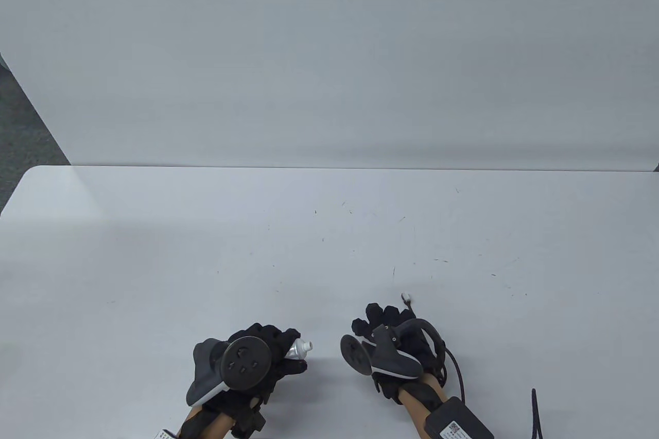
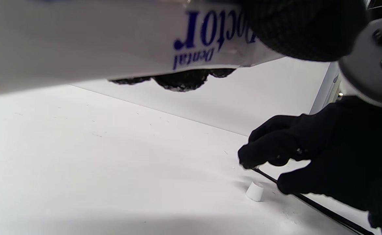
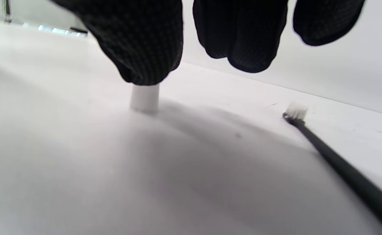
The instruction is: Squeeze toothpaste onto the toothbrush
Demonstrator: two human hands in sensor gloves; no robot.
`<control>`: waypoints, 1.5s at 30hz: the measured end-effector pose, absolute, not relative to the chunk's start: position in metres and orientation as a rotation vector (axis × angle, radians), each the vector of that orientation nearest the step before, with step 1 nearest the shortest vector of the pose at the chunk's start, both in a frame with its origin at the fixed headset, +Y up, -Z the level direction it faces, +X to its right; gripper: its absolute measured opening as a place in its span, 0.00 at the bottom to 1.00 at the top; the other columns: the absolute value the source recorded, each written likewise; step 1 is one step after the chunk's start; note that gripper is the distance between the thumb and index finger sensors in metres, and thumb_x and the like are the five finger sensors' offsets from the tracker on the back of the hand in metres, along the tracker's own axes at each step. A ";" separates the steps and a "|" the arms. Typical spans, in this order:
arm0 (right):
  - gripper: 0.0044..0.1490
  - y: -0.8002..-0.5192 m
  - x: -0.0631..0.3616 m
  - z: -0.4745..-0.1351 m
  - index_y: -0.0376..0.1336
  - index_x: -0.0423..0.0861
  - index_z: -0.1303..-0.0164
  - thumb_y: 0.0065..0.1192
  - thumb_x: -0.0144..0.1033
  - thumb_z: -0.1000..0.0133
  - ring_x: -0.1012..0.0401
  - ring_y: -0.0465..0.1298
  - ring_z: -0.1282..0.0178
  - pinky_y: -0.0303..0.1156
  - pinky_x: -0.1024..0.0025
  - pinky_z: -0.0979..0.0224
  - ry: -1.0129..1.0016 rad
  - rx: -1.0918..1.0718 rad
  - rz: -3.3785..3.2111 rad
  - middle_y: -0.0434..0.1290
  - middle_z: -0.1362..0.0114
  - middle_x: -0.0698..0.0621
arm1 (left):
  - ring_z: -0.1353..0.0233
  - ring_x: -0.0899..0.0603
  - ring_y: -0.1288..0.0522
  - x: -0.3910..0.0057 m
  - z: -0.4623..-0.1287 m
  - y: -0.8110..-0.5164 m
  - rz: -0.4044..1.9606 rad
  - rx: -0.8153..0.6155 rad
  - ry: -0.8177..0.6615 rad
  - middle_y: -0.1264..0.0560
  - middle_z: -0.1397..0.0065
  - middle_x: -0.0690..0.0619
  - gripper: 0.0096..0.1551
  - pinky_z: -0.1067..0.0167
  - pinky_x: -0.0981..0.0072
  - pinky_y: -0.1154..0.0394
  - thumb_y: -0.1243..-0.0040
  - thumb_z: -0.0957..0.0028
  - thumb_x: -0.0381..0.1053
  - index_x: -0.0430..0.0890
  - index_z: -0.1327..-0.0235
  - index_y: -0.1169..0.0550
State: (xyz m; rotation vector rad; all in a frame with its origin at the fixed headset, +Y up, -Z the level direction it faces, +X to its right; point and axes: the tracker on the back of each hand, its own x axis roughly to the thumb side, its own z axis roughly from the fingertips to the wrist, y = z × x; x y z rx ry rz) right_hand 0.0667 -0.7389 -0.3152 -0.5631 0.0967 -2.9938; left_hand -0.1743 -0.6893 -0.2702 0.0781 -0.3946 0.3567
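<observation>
We gripped the toothpaste tube (image 1: 297, 349) in our left hand (image 1: 257, 356), its uncapped nozzle aimed toward the right so paste could reach the brush. Our right hand (image 1: 396, 341) hovered low over the desk (image 1: 206, 253), fingers (image 3: 145, 49) touching the top of the white cap (image 3: 144, 98), which stood upright; whether they pinched it we could not tell. The toothbrush (image 3: 338, 166) lay just beside, bristles up, likely our next pickup.

The white table (image 1: 206, 253) is lightly scuffed — on it stand a small white cap (image 2: 255, 191) and, apparently lying flat, a black toothbrush (image 3: 341, 166).
</observation>
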 end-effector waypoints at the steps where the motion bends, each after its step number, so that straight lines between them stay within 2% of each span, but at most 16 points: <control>1: 0.35 -0.732 0.074 -0.316 0.67 0.49 0.35 0.69 0.34 0.56 0.42 0.73 0.36 0.68 0.33 0.39 0.140 -0.511 -3.036 0.65 0.26 0.41 | 0.44 0.33 0.23 -0.175 -0.270 -0.689 0.356 0.078 -0.394 0.22 0.40 0.40 0.44 0.47 0.35 0.26 0.35 0.71 0.64 0.49 0.37 0.23; 4: 0.32 -0.711 0.110 -0.317 0.68 0.45 0.36 0.65 0.34 0.54 0.41 0.75 0.38 0.69 0.35 0.40 0.352 -0.239 -3.175 0.67 0.27 0.40 | 0.44 0.33 0.23 -0.176 -0.271 -0.689 0.349 0.088 -0.387 0.22 0.40 0.40 0.44 0.47 0.35 0.26 0.35 0.71 0.64 0.49 0.37 0.23; 7: 0.31 -0.710 0.138 -0.318 0.69 0.42 0.38 0.65 0.33 0.53 0.41 0.75 0.39 0.70 0.34 0.41 0.357 -0.023 -3.236 0.68 0.28 0.39 | 0.45 0.33 0.23 -0.178 -0.271 -0.688 0.341 0.093 -0.380 0.22 0.40 0.40 0.44 0.47 0.35 0.26 0.35 0.71 0.64 0.49 0.38 0.23; 13: 0.31 -0.751 0.159 -0.325 0.71 0.39 0.41 0.67 0.37 0.53 0.42 0.78 0.43 0.73 0.39 0.45 -0.156 0.300 -3.279 0.70 0.30 0.37 | 0.45 0.33 0.23 -0.181 -0.272 -0.688 0.342 0.089 -0.369 0.22 0.40 0.40 0.44 0.47 0.35 0.26 0.35 0.71 0.64 0.49 0.38 0.23; 17: 0.30 -0.764 0.152 -0.326 0.71 0.38 0.45 0.68 0.40 0.53 0.44 0.78 0.43 0.74 0.41 0.46 -0.260 0.330 -3.178 0.71 0.31 0.38 | 0.45 0.33 0.23 -0.182 -0.272 -0.687 0.343 0.091 -0.365 0.22 0.40 0.40 0.44 0.47 0.35 0.26 0.35 0.70 0.64 0.49 0.38 0.23; 24: 0.24 -0.773 0.140 -0.329 0.69 0.33 0.53 0.67 0.32 0.55 0.42 0.75 0.45 0.73 0.41 0.46 -0.208 0.451 -3.140 0.69 0.33 0.38 | 0.45 0.33 0.23 -0.183 -0.273 -0.688 0.344 0.085 -0.365 0.22 0.40 0.40 0.44 0.47 0.35 0.25 0.34 0.71 0.64 0.49 0.38 0.23; 28: 0.27 -0.774 0.146 -0.332 0.69 0.31 0.54 0.68 0.34 0.56 0.41 0.73 0.44 0.71 0.40 0.45 -0.290 0.467 -3.196 0.66 0.33 0.37 | 0.45 0.33 0.23 -0.183 -0.274 -0.688 0.345 0.082 -0.363 0.22 0.40 0.40 0.43 0.47 0.35 0.25 0.34 0.71 0.64 0.49 0.38 0.23; 31: 0.26 -0.770 0.147 -0.330 0.71 0.31 0.56 0.70 0.35 0.56 0.42 0.74 0.45 0.73 0.41 0.46 -0.247 0.404 -3.194 0.67 0.33 0.37 | 0.46 0.33 0.23 -0.185 -0.274 -0.688 0.363 0.082 -0.361 0.22 0.40 0.40 0.43 0.48 0.36 0.25 0.34 0.70 0.65 0.49 0.38 0.23; 32: 0.26 -0.768 0.148 -0.329 0.71 0.32 0.56 0.70 0.36 0.57 0.43 0.76 0.45 0.75 0.42 0.47 -0.222 0.381 -3.198 0.68 0.34 0.38 | 0.46 0.33 0.23 -0.186 -0.274 -0.687 0.368 0.082 -0.359 0.21 0.40 0.45 0.43 0.48 0.36 0.25 0.34 0.70 0.65 0.49 0.38 0.23; 34: 0.25 -0.753 0.148 -0.326 0.70 0.33 0.57 0.69 0.36 0.57 0.45 0.80 0.48 0.78 0.45 0.50 -0.095 0.315 -3.311 0.69 0.35 0.38 | 0.47 0.33 0.22 -0.187 -0.274 -0.686 0.366 0.093 -0.353 0.21 0.40 0.45 0.44 0.48 0.36 0.25 0.34 0.70 0.66 0.49 0.38 0.23; 36: 0.25 -0.733 0.144 -0.319 0.70 0.33 0.58 0.69 0.35 0.58 0.49 0.84 0.56 0.82 0.48 0.57 0.075 0.121 -3.497 0.69 0.36 0.37 | 0.47 0.33 0.22 -0.189 -0.274 -0.685 0.378 0.102 -0.344 0.21 0.41 0.45 0.44 0.49 0.37 0.25 0.34 0.69 0.67 0.49 0.37 0.24; 37: 0.24 -0.726 0.141 -0.315 0.70 0.33 0.58 0.69 0.35 0.58 0.52 0.85 0.60 0.84 0.51 0.60 0.104 0.089 -3.552 0.70 0.37 0.37 | 0.45 0.35 0.23 -0.189 -0.274 -0.685 0.381 0.109 -0.342 0.21 0.41 0.45 0.44 0.49 0.37 0.25 0.34 0.70 0.67 0.50 0.38 0.24; 38: 0.24 -0.715 0.136 -0.308 0.70 0.34 0.58 0.69 0.34 0.58 0.54 0.85 0.63 0.84 0.54 0.63 0.188 -0.096 -3.651 0.70 0.37 0.37 | 0.45 0.35 0.23 -0.190 -0.274 -0.685 0.388 0.121 -0.340 0.21 0.41 0.45 0.44 0.49 0.37 0.25 0.34 0.70 0.67 0.50 0.38 0.23; 39: 0.24 -0.709 0.132 -0.305 0.71 0.33 0.58 0.70 0.33 0.58 0.54 0.86 0.65 0.85 0.54 0.65 0.244 -0.191 -3.705 0.71 0.38 0.37 | 0.45 0.35 0.23 -0.190 -0.274 -0.685 0.394 0.125 -0.341 0.21 0.42 0.45 0.44 0.49 0.37 0.25 0.34 0.70 0.67 0.50 0.38 0.23; 42: 0.24 -0.684 0.108 -0.282 0.72 0.32 0.58 0.71 0.31 0.58 0.53 0.84 0.66 0.82 0.53 0.65 0.473 -0.527 -3.746 0.71 0.38 0.37 | 0.46 0.35 0.22 -0.191 -0.273 -0.682 0.425 0.162 -0.342 0.20 0.42 0.45 0.44 0.49 0.37 0.25 0.33 0.71 0.66 0.49 0.39 0.22; 45: 0.24 -0.671 0.087 -0.263 0.72 0.32 0.58 0.70 0.32 0.59 0.54 0.83 0.66 0.82 0.54 0.66 0.639 -0.699 -3.606 0.72 0.38 0.37 | 0.46 0.36 0.22 -0.193 -0.271 -0.679 0.457 0.188 -0.340 0.20 0.42 0.45 0.43 0.48 0.38 0.25 0.33 0.71 0.66 0.48 0.40 0.22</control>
